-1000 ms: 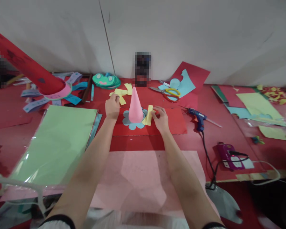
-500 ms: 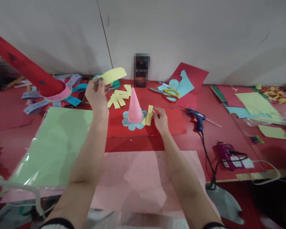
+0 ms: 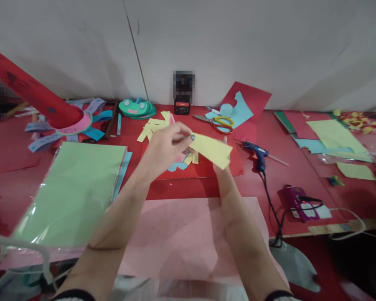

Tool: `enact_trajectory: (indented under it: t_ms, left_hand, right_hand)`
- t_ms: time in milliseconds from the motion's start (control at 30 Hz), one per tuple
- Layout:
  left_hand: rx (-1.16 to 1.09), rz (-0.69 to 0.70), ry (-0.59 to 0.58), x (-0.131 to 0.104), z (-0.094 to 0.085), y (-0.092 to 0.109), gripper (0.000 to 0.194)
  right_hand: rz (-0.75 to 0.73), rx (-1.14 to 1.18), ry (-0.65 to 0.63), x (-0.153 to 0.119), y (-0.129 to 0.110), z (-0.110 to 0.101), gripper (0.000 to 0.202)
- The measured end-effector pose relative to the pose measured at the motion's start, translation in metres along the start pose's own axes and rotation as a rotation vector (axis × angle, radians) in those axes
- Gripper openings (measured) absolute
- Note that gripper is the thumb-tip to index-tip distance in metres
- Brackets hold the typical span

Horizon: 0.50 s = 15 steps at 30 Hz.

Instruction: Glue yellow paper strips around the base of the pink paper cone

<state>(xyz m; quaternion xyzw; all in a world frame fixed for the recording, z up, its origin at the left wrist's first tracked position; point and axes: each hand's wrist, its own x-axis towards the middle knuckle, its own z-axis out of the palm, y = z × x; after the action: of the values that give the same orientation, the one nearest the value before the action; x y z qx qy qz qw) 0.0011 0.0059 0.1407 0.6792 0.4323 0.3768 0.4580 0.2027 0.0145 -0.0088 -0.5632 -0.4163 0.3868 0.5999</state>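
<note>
Pale yellow paper, a rectangular strip (image 3: 210,151), was pinched at one end between thumb and finger of my left hand (image 3: 166,145), held raised and slanting down to the right. My right hand (image 3: 219,170) was mostly hidden behind the strip's far end, so I could not tell whether it gripped anything. Below and partly behind the left hand stood a pink paper cone (image 3: 179,158) on a light-blue scalloped paper flower (image 3: 178,167), with small yellow paper pieces (image 3: 195,158) at the flower's right side. Under these lay a flat red rectangular board (image 3: 200,172). Just beyond the left hand I saw a loose spread of yellow paper strips (image 3: 156,122); farther right were scissors with yellow and red handles (image 3: 223,122) and a dark-blue glue gun (image 3: 259,159).
</note>
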Motion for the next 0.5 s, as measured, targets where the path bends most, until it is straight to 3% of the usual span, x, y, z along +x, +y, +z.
enact_trajectory:
  t_ms: [100,200,267,400,500]
  left_hand:
    - [0.248,-0.084,-0.197,-0.002,0.013,-0.007,0.006]
    - [0.439,-0.102,-0.246,-0.002,0.018,-0.012,0.009]
    - [0.515,-0.117,-0.250,-0.001,0.019,-0.012,0.011]
    - [0.554,-0.132,-0.217,-0.001,0.017,-0.007,0.007]
    - [0.465,-0.037,-0.081,-0.003,0.006,-0.004,0.010]
  right_hand:
    - [0.145,0.237,-0.198,-0.001,-0.010,-0.007,0.074]
    - [0.170,0.218,-0.469,-0.010,-0.018,-0.009,0.069]
    - [0.151,0.141,-0.565,-0.016,-0.021,-0.007,0.057]
    - [0.179,0.081,-0.579,-0.021,-0.019,-0.001,0.036]
    - [0.169,0.143,-0.366,-0.016,-0.015,0.001,0.037]
